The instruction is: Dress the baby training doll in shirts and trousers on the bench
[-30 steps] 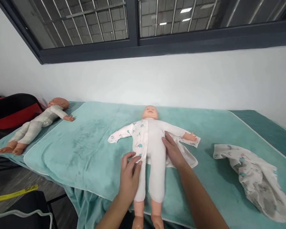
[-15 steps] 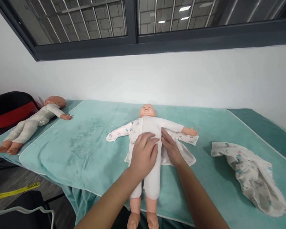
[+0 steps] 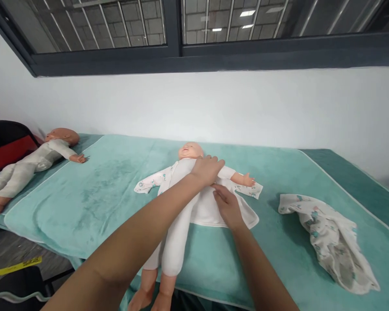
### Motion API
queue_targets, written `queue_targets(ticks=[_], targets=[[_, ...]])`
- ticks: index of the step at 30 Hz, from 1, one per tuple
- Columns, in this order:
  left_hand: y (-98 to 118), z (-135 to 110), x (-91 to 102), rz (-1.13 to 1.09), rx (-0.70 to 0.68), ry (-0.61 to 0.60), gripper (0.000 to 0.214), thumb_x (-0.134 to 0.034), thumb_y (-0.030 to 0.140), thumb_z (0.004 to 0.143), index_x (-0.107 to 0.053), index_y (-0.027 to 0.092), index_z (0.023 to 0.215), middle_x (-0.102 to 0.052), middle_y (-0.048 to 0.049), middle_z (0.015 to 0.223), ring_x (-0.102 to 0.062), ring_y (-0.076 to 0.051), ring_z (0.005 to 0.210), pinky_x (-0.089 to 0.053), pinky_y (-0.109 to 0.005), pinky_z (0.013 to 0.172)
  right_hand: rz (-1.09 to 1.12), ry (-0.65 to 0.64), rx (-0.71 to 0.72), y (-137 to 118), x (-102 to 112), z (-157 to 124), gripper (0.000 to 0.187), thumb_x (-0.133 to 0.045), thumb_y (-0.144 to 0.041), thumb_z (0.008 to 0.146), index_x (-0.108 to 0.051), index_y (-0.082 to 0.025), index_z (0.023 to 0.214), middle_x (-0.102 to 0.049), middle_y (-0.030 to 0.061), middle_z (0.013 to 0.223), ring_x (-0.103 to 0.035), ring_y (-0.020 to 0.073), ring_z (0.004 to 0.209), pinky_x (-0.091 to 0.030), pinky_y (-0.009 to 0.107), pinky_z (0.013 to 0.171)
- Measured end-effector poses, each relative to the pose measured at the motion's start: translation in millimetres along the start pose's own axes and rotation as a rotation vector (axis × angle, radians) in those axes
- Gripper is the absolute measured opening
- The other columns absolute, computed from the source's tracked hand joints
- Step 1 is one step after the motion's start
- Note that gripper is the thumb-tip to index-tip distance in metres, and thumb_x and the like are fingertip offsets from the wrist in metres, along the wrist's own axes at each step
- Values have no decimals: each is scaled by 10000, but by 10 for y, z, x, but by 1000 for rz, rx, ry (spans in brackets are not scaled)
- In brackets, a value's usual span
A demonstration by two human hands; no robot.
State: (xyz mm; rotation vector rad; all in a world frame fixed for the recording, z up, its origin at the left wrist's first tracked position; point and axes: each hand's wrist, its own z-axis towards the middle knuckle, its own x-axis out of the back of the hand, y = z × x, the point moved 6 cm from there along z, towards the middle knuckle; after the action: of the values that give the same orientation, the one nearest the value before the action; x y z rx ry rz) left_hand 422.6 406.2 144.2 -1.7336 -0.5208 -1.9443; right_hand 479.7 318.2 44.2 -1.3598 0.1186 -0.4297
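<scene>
Handling the Doll [image 3: 175, 244] and Shirt [image 3: 202, 215]

The doll is lying on its back on the green blanket [image 3: 97, 185], head toward the wall [image 3: 194, 108], legs slanting to the near edge. The shirt is lying partly beneath it: one sleeve is covering the arm on our left, while the other is lying flat, partly under the arm on our right.

We are rating the doll as fairly light, with a soft, padded torso; its head, hands and feet are probably offering a stiffer, slicker surface. We are therefore favouring the torso, below the shoulder, as the holding point. We are treating the shirt as thin, limp cloth, best taken by its edge.

Our left forearm is spanning the doll's middle diagonally, and the left hand [image 3: 209, 169] is resting back-up over the chest, fingers pointing right. The right hand [image 3: 227, 205] is sitting just below it at the doll's side, above the spread shirt, fingers close together. Palms and some fingertips are hiding from view, so we are unable to tell whether either hand is gripping anything.
</scene>
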Motion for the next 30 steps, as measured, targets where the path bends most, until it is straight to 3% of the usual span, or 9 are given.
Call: queue_targets(ticks=[2,4,6,8,11,16,19,23,30], targets=[[-107,-24,31,15,5,10,301,-493,64,810,-556,176,1082,-621,-135,1076,-558,-298,1050,-444,-450,878,-251,216,2,42,241,45,380,-525,-409,850,-659,-217,1150,-652,93,1223,-547,279,1194,-351,471,1097],[-238,-40,75,28,25,20,336,-429,22,809,-556,171,1081,-613,-144,1090,-554,-300,1047,-442,-455,864,-443,339,-67,81,444,121,431,-564,-422,813,-622,-200,1178,-623,134,1231,-538,311,1178,-375,497,1048],[-367,-46,120,36,56,26,363,-404,1,798,-552,167,1085,-608,-147,1092,-552,-299,1034,-445,-451,839,-535,328,-188,139,559,239,420,-644,-436,746,-633,-200,1094,-615,151,1188,-536,341,1155,-386,510,1003],[-462,-48,156,43,91,30,363,-401,3,800,-545,164,1092,-609,-145,1073,-554,-294,1013,-450,-436,810,-531,238,-282,186,585,372,305,-718,-409,669,-647,-204,884,-638,136,1055,-550,358,1105,-387,506,966],[-499,-58,174,62,106,31,345,-412,16,814,-540,173,1094,-612,-132,1051,-552,-282,999,-447,-413,794,-430,130,-306,181,562,530,251,-776,-332,570,-564,-209,623,-625,62,766,-591,323,947,-406,448,890],[-428,-80,141,122,69,-1,350,-443,7,809,-559,191,1084,-609,-128,1081,-538,-275,1036,-422,-404,825,-103,85,-280,143,693,570,299,-713,-471,637,-570,-217,704,-586,-23,644,-557,183,675,-419,294,653],[-393,-73,116,166,56,-48,365,-483,3,799,-583,190,1096,-611,-145,1102,-524,-296,1065,-404,-433,855,101,148,-285,144,880,522,399,-653,-580,671,-448,-237,665,-461,-59,535,-448,142,524,-363,276,549],[-284,-25,37,219,69,-117,353,-578,17,768,-632,171,1081,-614,-176,1133,-500,-340,1104,-371,-485,899,299,184,-250,77,959,457,454,-619,-603,715,-339,-248,670,-412,-59,560,-433,143,522,-387,292,559],[-137,174,-134,224,226,-136,318,-601,62,799,-655,156,1098,-625,-197,1143,-507,-365,1107,-359,-511,904,456,150,-133,-97,940,353,401,-601,-584,760,-372,-256,724,-440,-32,593,-475,166,543,-383,291,532]])
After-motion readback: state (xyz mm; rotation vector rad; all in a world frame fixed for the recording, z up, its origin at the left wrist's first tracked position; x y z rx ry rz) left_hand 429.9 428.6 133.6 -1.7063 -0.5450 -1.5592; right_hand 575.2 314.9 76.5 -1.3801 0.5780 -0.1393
